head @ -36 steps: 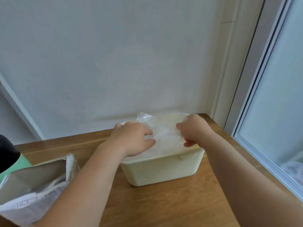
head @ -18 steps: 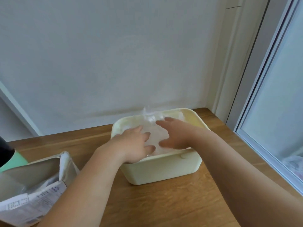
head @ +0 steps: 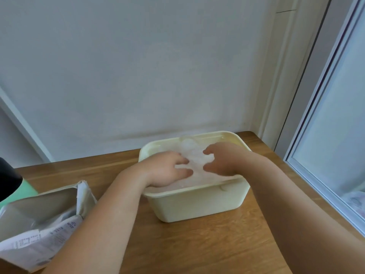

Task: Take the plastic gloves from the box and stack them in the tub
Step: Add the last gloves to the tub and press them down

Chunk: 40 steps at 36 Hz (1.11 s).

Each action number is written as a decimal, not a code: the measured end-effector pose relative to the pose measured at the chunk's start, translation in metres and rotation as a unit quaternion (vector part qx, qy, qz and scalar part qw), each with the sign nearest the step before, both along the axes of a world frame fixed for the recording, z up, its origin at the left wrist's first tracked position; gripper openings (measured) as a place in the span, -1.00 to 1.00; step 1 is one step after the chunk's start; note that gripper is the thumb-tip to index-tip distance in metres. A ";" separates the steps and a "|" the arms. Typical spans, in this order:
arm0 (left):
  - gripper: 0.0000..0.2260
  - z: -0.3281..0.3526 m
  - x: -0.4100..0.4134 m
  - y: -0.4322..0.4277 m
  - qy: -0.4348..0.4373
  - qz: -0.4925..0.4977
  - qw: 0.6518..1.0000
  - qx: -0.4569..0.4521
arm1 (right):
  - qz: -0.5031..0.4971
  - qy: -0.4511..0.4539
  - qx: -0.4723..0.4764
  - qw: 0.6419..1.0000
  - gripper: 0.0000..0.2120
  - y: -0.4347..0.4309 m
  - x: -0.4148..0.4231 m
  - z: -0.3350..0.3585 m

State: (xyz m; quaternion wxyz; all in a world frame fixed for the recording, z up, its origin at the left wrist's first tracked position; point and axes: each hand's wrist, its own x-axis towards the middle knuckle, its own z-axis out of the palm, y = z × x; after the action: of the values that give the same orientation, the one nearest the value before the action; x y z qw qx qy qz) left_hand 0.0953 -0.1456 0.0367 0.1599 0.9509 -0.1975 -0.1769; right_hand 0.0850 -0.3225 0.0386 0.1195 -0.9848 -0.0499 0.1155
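A pale yellow plastic tub (head: 197, 204) stands on the wooden table near the far right corner. Clear plastic gloves (head: 194, 155) lie piled inside it up to the rim. My left hand (head: 166, 169) rests flat on the left side of the pile, fingers spread. On the right side my right hand (head: 223, 159) presses the pile with fingers apart and slightly curled. Neither hand grips a glove. The opened glove box (head: 39, 224), white with printed text, lies at the lower left with clear plastic showing inside.
The wooden table (head: 197, 250) meets a white wall behind the tub. A window frame (head: 316, 151) runs along the right side. A black object (head: 7, 178) and a green one (head: 23, 191) sit at the left edge.
A second ago both hands held a glove bundle above the tub. They lowered it in, let go, and now lie spread flat on the pile.
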 end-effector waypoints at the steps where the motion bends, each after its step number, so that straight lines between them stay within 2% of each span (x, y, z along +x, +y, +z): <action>1: -0.60 0.004 -0.003 0.006 -0.022 0.009 0.999 -0.035 | -0.005 -0.039 0.004 0.999 -0.52 0.002 -0.002 0.004; 3: -0.73 0.011 -0.012 0.020 -0.066 0.032 0.991 -0.111 | -0.014 -0.114 0.025 0.993 -0.60 0.008 -0.005 0.010; 7: -0.83 0.019 -0.027 0.050 -0.143 0.087 0.962 -0.218 | -0.012 -0.186 0.162 0.969 -0.70 0.036 -0.016 0.019; 9: -0.83 0.023 -0.034 0.068 -0.170 0.115 0.948 -0.243 | -0.001 -0.216 0.223 0.950 -0.74 0.055 -0.021 0.020; 13: -0.83 0.021 -0.052 0.112 -0.199 0.187 0.931 -0.243 | 0.038 -0.232 0.284 0.930 -0.77 0.101 -0.031 0.017; 18: -0.78 0.010 -0.070 0.170 -0.195 0.260 0.932 -0.159 | 0.083 -0.203 0.342 0.914 -0.77 0.159 -0.039 0.003; 21: -0.76 0.002 -0.074 0.197 -0.164 0.292 0.937 -0.098 | 0.107 -0.151 0.341 0.922 -0.72 0.192 -0.037 -0.012; 26: -0.69 -0.013 -0.069 0.205 -0.022 0.238 0.968 0.071 | 0.126 -0.048 0.329 0.935 -0.62 0.221 -0.033 -0.036; 30: -0.62 -0.023 -0.066 0.203 0.070 0.212 0.968 0.112 | 0.116 -0.012 0.354 0.928 -0.66 0.227 -0.033 -0.049; 33: -0.70 -0.021 -0.064 0.205 0.051 0.205 0.975 0.076 | 0.108 -0.004 0.368 0.924 -0.67 0.226 -0.031 -0.052; 36: -0.87 -0.022 -0.066 0.206 0.007 0.218 0.976 0.008 | 0.106 0.011 0.387 0.916 -0.66 0.225 -0.031 -0.057; 38: -0.92 -0.025 -0.069 0.208 -0.029 0.259 0.962 -0.077 | 0.100 0.018 0.398 0.912 -0.65 0.225 -0.031 -0.059; 40: -0.85 -0.025 -0.072 0.210 -0.079 0.302 0.933 -0.181 | 0.091 0.023 0.412 0.906 -0.65 0.224 -0.032 -0.059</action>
State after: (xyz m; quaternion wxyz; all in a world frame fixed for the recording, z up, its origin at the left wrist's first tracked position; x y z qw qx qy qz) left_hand 0.0229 0.0640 0.0113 0.3590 0.9315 0.0579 -0.0055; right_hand 0.0534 -0.0984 -0.0203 0.5050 -0.8360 -0.1794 0.1178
